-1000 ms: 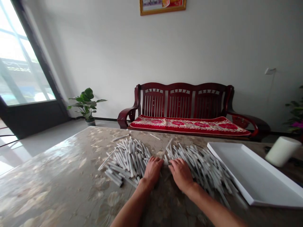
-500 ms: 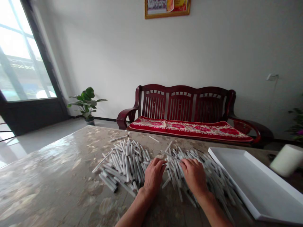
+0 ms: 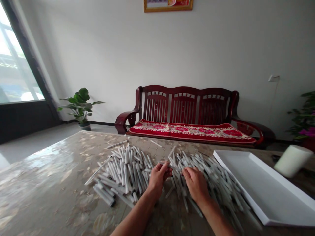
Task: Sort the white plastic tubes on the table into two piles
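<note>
Head view: left hand [image 3: 157, 178] pinches a slim pale tube [image 3: 175, 168]; right hand [image 3: 196, 184] curled at its other end (grip there unclear), presumably to steady it. Held between left heap [image 3: 126, 170] and right heap [image 3: 218, 175], likely keeping both within reach.

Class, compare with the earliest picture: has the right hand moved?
Yes. Judged against the wooden bench, the right hand has shifted to the right, toward the white tray.

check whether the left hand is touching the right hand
Apart. The head view shows a gap between the left hand and the right hand, with pale tubes visible through it.
</note>
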`<act>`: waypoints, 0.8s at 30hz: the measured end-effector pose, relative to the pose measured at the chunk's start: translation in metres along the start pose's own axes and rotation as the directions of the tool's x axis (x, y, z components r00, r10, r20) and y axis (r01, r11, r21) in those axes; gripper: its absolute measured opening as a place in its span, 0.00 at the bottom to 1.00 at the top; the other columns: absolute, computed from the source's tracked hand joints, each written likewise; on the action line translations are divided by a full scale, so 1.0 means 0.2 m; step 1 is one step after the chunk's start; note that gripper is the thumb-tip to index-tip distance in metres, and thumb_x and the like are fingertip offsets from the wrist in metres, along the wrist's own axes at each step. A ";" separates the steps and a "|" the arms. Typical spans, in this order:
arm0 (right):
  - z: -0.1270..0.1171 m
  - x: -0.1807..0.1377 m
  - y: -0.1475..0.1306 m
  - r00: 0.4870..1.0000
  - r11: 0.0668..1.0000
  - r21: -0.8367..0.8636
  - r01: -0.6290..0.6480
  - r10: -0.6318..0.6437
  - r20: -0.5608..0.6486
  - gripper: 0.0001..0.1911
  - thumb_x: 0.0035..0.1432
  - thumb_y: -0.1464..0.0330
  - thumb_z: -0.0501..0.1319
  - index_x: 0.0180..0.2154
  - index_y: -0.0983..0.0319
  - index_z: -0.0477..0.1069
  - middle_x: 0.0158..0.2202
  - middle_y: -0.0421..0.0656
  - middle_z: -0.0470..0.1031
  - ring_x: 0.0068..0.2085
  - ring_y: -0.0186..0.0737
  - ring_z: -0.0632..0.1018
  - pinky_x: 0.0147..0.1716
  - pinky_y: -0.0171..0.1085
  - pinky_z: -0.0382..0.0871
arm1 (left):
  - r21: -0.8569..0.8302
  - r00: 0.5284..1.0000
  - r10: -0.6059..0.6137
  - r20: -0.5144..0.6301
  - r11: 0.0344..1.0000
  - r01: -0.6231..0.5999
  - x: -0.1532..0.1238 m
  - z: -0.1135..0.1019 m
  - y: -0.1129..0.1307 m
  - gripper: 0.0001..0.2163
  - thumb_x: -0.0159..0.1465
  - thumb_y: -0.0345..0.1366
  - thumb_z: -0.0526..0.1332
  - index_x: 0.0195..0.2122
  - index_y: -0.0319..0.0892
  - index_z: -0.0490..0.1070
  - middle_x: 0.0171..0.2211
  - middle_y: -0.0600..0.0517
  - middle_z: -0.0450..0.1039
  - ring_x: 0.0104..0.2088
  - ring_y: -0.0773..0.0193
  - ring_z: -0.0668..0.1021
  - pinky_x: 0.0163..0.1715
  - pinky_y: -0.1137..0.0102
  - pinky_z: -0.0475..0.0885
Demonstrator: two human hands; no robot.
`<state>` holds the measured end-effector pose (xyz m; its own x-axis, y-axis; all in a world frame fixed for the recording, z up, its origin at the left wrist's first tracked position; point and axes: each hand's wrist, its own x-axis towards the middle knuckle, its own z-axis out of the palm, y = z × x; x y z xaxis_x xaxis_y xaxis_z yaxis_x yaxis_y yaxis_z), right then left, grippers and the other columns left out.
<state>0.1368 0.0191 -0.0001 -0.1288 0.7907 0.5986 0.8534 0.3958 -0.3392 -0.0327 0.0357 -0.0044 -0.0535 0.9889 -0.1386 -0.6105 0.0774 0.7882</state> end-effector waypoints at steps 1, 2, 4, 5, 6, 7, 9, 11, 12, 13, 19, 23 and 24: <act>0.00 0.00 0.01 1.000 0.999 0.036 -0.002 0.002 0.001 0.18 0.68 0.65 0.52 0.26 0.58 0.71 0.25 0.40 0.74 0.31 0.40 0.74 0.32 0.36 0.59 | 0.004 1.000 -0.001 -0.005 1.000 0.001 0.00 0.00 -0.01 0.23 0.40 0.48 0.77 0.28 0.38 0.73 0.22 0.54 0.74 0.25 0.69 0.77 0.27 0.75 0.74; 0.01 0.00 0.02 1.000 0.998 0.069 0.004 -0.003 -0.004 0.17 0.67 0.66 0.53 0.26 0.58 0.71 0.26 0.40 0.75 0.32 0.41 0.74 0.33 0.36 0.60 | 0.007 1.000 -0.002 -0.012 1.000 0.002 0.00 0.00 -0.01 0.23 0.40 0.49 0.77 0.27 0.38 0.73 0.22 0.54 0.75 0.24 0.68 0.77 0.26 0.75 0.74; 0.02 0.00 0.03 0.999 0.993 0.116 0.034 -0.031 -0.028 0.14 0.66 0.66 0.55 0.28 0.58 0.73 0.28 0.41 0.76 0.34 0.42 0.75 0.35 0.36 0.62 | 0.006 0.999 0.001 -0.033 1.000 -0.001 0.00 0.00 -0.02 0.23 0.39 0.50 0.77 0.26 0.38 0.73 0.21 0.54 0.75 0.24 0.68 0.78 0.25 0.74 0.75; 0.02 0.00 0.03 0.998 0.990 0.132 0.048 -0.043 -0.044 0.13 0.65 0.67 0.55 0.30 0.58 0.74 0.29 0.42 0.77 0.35 0.42 0.75 0.37 0.37 0.63 | 0.004 0.999 0.005 -0.045 1.000 -0.005 0.00 0.00 -0.02 0.24 0.38 0.50 0.77 0.26 0.38 0.73 0.20 0.54 0.75 0.23 0.68 0.77 0.25 0.74 0.75; 0.02 0.00 0.03 0.997 0.988 0.144 0.057 -0.049 -0.059 0.11 0.65 0.67 0.56 0.32 0.58 0.75 0.31 0.42 0.78 0.36 0.42 0.76 0.38 0.37 0.64 | 0.002 0.998 0.009 -0.057 1.000 -0.009 0.00 0.00 -0.03 0.24 0.38 0.50 0.77 0.26 0.38 0.72 0.20 0.54 0.75 0.22 0.68 0.77 0.25 0.75 0.75; 0.03 0.00 0.03 0.996 0.986 0.153 0.061 -0.051 -0.070 0.10 0.64 0.67 0.57 0.34 0.58 0.76 0.32 0.43 0.79 0.38 0.43 0.76 0.40 0.38 0.65 | 0.000 0.998 0.014 -0.067 1.000 -0.014 0.00 0.00 -0.03 0.24 0.37 0.50 0.77 0.25 0.38 0.72 0.19 0.54 0.75 0.22 0.69 0.77 0.24 0.75 0.75; 0.02 0.00 0.02 0.997 0.986 0.162 0.046 -0.036 -0.068 0.09 0.64 0.67 0.57 0.38 0.58 0.76 0.36 0.43 0.80 0.40 0.43 0.77 0.42 0.38 0.66 | -0.006 0.996 0.024 -0.081 1.000 -0.024 0.01 -0.01 -0.03 0.24 0.37 0.50 0.77 0.25 0.38 0.72 0.19 0.54 0.75 0.22 0.69 0.77 0.24 0.75 0.75; 0.02 0.00 0.02 0.999 0.989 0.148 0.016 -0.009 -0.043 0.10 0.65 0.65 0.56 0.39 0.57 0.77 0.36 0.43 0.80 0.39 0.43 0.77 0.40 0.38 0.67 | -0.010 0.997 0.023 -0.079 1.000 -0.024 0.01 -0.01 -0.02 0.23 0.38 0.50 0.77 0.25 0.38 0.72 0.19 0.54 0.75 0.22 0.69 0.77 0.24 0.75 0.75; 0.02 0.00 0.01 1.000 0.991 0.134 0.001 0.003 -0.031 0.11 0.66 0.65 0.56 0.38 0.57 0.77 0.35 0.42 0.80 0.38 0.43 0.77 0.39 0.37 0.67 | -0.010 0.997 0.020 -0.074 1.000 -0.021 0.01 -0.01 -0.02 0.23 0.38 0.49 0.77 0.25 0.38 0.72 0.19 0.54 0.75 0.22 0.69 0.77 0.24 0.75 0.75; 0.02 0.00 0.01 1.000 0.992 0.124 -0.011 0.014 -0.023 0.12 0.66 0.65 0.55 0.36 0.57 0.77 0.33 0.42 0.80 0.37 0.43 0.77 0.38 0.37 0.67 | -0.009 0.997 0.018 -0.069 1.000 -0.018 0.01 -0.01 -0.02 0.23 0.38 0.49 0.77 0.25 0.38 0.73 0.19 0.53 0.75 0.22 0.69 0.77 0.24 0.75 0.75; 0.02 0.01 0.01 0.995 0.991 0.135 -0.004 0.017 -0.096 0.08 0.61 0.68 0.58 0.37 0.58 0.77 0.35 0.43 0.80 0.40 0.43 0.77 0.42 0.39 0.67 | -0.025 0.996 0.017 -0.088 1.000 -0.020 0.00 0.00 -0.02 0.24 0.35 0.49 0.78 0.24 0.38 0.73 0.19 0.54 0.75 0.22 0.69 0.78 0.24 0.76 0.75; 0.01 0.01 -0.01 0.996 0.997 0.075 -0.003 0.010 -0.088 0.09 0.64 0.65 0.57 0.39 0.58 0.77 0.36 0.43 0.80 0.39 0.44 0.77 0.40 0.39 0.67 | -0.028 0.996 0.012 -0.090 1.000 -0.014 0.00 0.00 -0.02 0.24 0.35 0.49 0.78 0.24 0.38 0.73 0.20 0.53 0.76 0.22 0.69 0.78 0.24 0.76 0.75; 0.01 0.01 -0.01 0.997 0.998 0.062 -0.003 0.008 -0.080 0.10 0.64 0.65 0.57 0.37 0.58 0.77 0.34 0.43 0.80 0.38 0.44 0.76 0.39 0.39 0.66 | -0.025 0.996 0.011 -0.086 1.000 -0.014 0.00 0.00 -0.02 0.24 0.35 0.49 0.78 0.24 0.38 0.73 0.20 0.53 0.76 0.22 0.69 0.77 0.24 0.76 0.75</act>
<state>0.1339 0.0207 -0.0004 -0.0809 0.7541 0.6517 0.8210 0.4212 -0.3855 -0.0306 0.0359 -0.0082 -0.1278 0.9752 -0.1804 -0.6296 0.0608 0.7745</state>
